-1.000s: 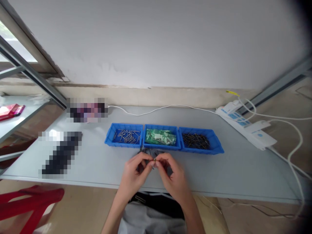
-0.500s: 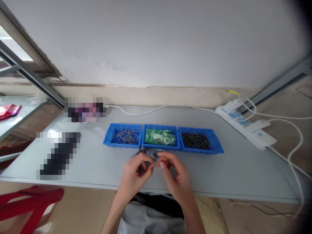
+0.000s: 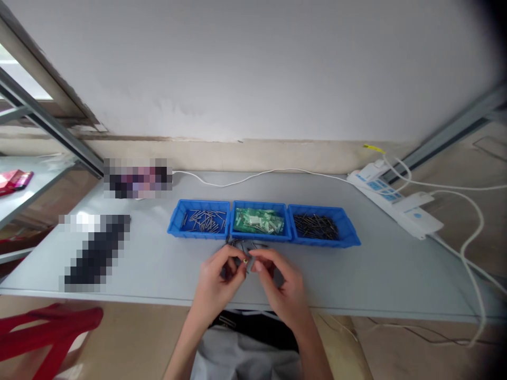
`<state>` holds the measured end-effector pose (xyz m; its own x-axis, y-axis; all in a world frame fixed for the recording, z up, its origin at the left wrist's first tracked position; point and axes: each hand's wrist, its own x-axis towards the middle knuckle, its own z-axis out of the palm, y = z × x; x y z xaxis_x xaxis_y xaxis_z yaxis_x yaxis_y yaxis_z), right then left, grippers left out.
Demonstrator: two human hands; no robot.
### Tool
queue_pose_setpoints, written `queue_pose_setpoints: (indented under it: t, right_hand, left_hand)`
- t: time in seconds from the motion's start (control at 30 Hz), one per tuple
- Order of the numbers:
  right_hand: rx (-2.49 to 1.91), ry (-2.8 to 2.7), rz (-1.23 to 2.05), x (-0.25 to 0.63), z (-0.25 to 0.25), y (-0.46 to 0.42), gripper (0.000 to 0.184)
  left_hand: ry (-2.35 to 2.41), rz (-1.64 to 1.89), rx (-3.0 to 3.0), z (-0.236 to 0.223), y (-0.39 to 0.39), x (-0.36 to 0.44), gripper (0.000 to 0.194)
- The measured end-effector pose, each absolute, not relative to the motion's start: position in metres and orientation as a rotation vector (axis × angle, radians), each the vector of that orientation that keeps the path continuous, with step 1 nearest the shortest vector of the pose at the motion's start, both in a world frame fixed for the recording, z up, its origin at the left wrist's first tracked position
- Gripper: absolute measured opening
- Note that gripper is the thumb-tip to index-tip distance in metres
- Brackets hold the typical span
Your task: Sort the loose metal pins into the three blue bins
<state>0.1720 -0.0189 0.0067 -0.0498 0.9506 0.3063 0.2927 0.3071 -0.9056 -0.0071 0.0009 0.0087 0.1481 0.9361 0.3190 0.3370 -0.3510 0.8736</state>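
Between the thumb and forefinger of my left hand is a tiny brass-coloured metal piece. My right hand is pinched close beside it, thumb and forefinger together; whether anything is in that pinch is too small to tell. Behind my fingers, several dark, thin metal pins lie on the table, partly hidden by the hands. Farther back stand a blue bin of silvery pins, a blue bin with green-and-white packets, and a blue bin of dark pins, side by side.
A white power strip with plugs and cables lies at the right of the grey table. A white cable runs along the back wall. Two pixelated items lie at the left. A red stool stands below the front edge.
My fingertips, together around the small piece a second ago, have parted slightly. The brass-coloured piece stays in my left fingers, a little further left, and my right hand is just off it.
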Motion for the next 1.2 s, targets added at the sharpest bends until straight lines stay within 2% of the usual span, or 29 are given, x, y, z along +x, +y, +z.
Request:
queue_pose_setpoints:
  t: [0.4, 0.57, 0.67, 0.8, 0.9, 1.0, 1.2]
  right_hand:
    - [-1.139, -1.606, 0.721, 0.169, 0.006, -0.017, 0.013]
    - [-1.099, -1.604, 0.577, 0.166, 0.007, -0.018, 0.009]
    - [-1.181, -1.5, 0.393, 0.178, 0.019, -0.013, 0.01]
    - [-1.445, -1.223, -0.101, 0.217, 0.041, 0.008, 0.013]
    - [-1.543, -1.274, -0.236, 0.242, 0.048, 0.022, 0.02]
    - [-1.52, -1.383, -0.197, 0.24, 0.04, 0.02, 0.018]
    - [-1.43, -1.855, 0.24, 0.193, 0.006, -0.001, 0.014]
  left_hand:
    - [1.195, 1.203, 1.775, 0.013, 0.002, -0.007, 0.007]
    - [1.198, 1.167, 1.784, 0.014, 0.002, -0.007, 0.007]
    - [1.267, 1.189, 1.723, 0.011, 0.001, -0.007, 0.01]
    - [1.327, 1.249, 1.632, 0.007, 0.0, -0.01, 0.02]
    - [1.327, 1.247, 1.617, 0.007, 0.0, -0.011, 0.025]
    - [1.331, 1.276, 1.56, 0.007, 0.0, -0.01, 0.027]
    - [1.364, 1.289, 1.514, 0.008, 0.001, -0.01, 0.032]
